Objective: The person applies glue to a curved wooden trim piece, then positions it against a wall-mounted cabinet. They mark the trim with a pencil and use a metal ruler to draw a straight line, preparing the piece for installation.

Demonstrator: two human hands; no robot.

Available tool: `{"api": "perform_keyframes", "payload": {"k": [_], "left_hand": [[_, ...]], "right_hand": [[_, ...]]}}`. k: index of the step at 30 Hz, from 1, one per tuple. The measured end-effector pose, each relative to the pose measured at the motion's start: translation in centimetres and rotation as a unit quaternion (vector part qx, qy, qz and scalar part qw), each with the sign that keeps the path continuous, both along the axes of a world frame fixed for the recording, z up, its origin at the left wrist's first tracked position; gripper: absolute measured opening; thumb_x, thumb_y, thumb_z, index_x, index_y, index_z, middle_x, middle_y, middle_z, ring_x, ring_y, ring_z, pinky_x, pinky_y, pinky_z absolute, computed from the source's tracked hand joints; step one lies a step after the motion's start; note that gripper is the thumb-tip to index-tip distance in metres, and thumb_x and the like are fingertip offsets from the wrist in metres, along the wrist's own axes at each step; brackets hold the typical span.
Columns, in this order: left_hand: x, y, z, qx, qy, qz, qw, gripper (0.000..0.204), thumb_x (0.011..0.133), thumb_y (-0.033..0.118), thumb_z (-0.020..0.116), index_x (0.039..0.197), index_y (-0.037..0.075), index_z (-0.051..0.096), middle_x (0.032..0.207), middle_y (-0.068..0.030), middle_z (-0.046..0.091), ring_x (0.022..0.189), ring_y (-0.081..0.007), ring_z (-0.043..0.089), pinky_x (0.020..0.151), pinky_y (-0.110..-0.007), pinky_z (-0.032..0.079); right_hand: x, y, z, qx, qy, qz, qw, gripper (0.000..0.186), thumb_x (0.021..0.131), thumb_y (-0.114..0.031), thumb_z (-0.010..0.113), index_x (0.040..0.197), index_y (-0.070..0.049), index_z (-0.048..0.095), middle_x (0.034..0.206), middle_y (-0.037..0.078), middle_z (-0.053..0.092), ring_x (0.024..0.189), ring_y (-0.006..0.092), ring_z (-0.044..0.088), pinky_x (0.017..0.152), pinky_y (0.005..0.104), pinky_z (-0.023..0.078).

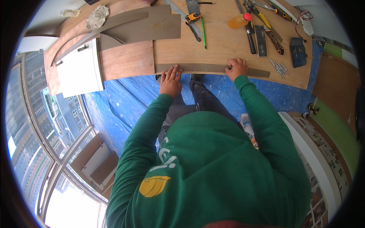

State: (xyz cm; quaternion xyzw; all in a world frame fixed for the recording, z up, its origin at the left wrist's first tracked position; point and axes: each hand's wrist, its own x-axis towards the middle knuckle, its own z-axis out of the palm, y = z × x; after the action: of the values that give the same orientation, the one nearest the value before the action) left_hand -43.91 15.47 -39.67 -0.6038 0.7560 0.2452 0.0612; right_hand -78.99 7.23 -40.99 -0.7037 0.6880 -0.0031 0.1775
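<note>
A long, narrow grey-brown strip [207,68] lies along the near edge of the wooden tabletop. My left hand [171,81] rests on its left part, fingers stretched out and spread. Farther right, my right hand [238,69] is on the strip with its fingers curled in. Something small and dark shows between that thumb and the fingers, too little of it to name. The strip's right end [262,73] sticks out past my right hand. Larger sheets of the same grey-brown material [163,28] lie at the far left, with thin curved offcuts [133,21].
Across the table lie a metal ruler [176,12], a tape measure [192,17], a green pencil [204,34], a bottle of orange liquid [237,21], a hammer [250,40], a utility knife [274,41], drill bits [279,68] and a dark pouch [298,52]. A white cabinet door [81,70] lies left. Blue sheeting [114,102] covers the floor.
</note>
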Motion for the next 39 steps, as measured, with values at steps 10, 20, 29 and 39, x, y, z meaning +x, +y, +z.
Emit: {"api": "perform_keyframes", "payload": {"k": [10, 20, 29, 39], "left_hand": [[0.2, -0.2, 0.1, -0.001, 0.006, -0.007, 1.000, 0.074, 0.090, 0.023, 0.068, 0.159, 0.017, 0.042, 0.171, -0.0064, 0.030, 0.155, -0.0298, 0.032, 0.128, -0.055, 0.022], [0.0, -0.5, 0.3, 0.016, -0.005, -0.012, 1.000, 0.074, 0.090, 0.024, 0.067, 0.159, 0.017, 0.042, 0.171, -0.0057, 0.028, 0.155, -0.0286, 0.031, 0.129, -0.054, 0.021], [-0.4, -0.7, 0.0, -0.027, 0.025, 0.001, 0.999, 0.064, 0.089, 0.025, 0.068, 0.151, 0.015, 0.053, 0.165, -0.0076, 0.039, 0.151, -0.0297, 0.037, 0.125, -0.054, 0.026], [-14.6, -8.5, -0.8, 0.201, 0.147, 0.025, 0.968, 0.045, 0.101, 0.043, 0.055, 0.098, 0.005, 0.078, 0.103, -0.0221, 0.075, 0.096, -0.0424, 0.071, 0.089, -0.050, 0.056]], "right_hand": [[-0.4, -0.5, -0.3, 0.219, -0.068, -0.132, 0.964, 0.028, 0.083, -0.032, 0.080, 0.089, -0.005, 0.075, 0.087, 0.017, 0.075, 0.085, 0.0357, 0.072, 0.081, 0.0478, 0.056], [-2.2, -1.2, -2.5, 0.251, -0.156, -0.146, 0.944, 0.030, 0.081, -0.030, 0.082, 0.089, -0.001, 0.079, 0.084, 0.020, 0.076, 0.080, 0.0342, 0.074, 0.079, 0.0430, 0.057], [-2.1, -1.3, -2.0, 0.265, -0.160, -0.136, 0.941, 0.030, 0.081, -0.032, 0.079, 0.089, -0.003, 0.078, 0.084, 0.019, 0.076, 0.082, 0.0338, 0.074, 0.079, 0.0431, 0.057], [-2.0, -1.2, -1.7, 0.254, -0.144, -0.137, 0.947, 0.030, 0.082, -0.035, 0.079, 0.087, -0.006, 0.078, 0.081, 0.015, 0.075, 0.079, 0.0309, 0.072, 0.075, 0.0429, 0.056]]}}
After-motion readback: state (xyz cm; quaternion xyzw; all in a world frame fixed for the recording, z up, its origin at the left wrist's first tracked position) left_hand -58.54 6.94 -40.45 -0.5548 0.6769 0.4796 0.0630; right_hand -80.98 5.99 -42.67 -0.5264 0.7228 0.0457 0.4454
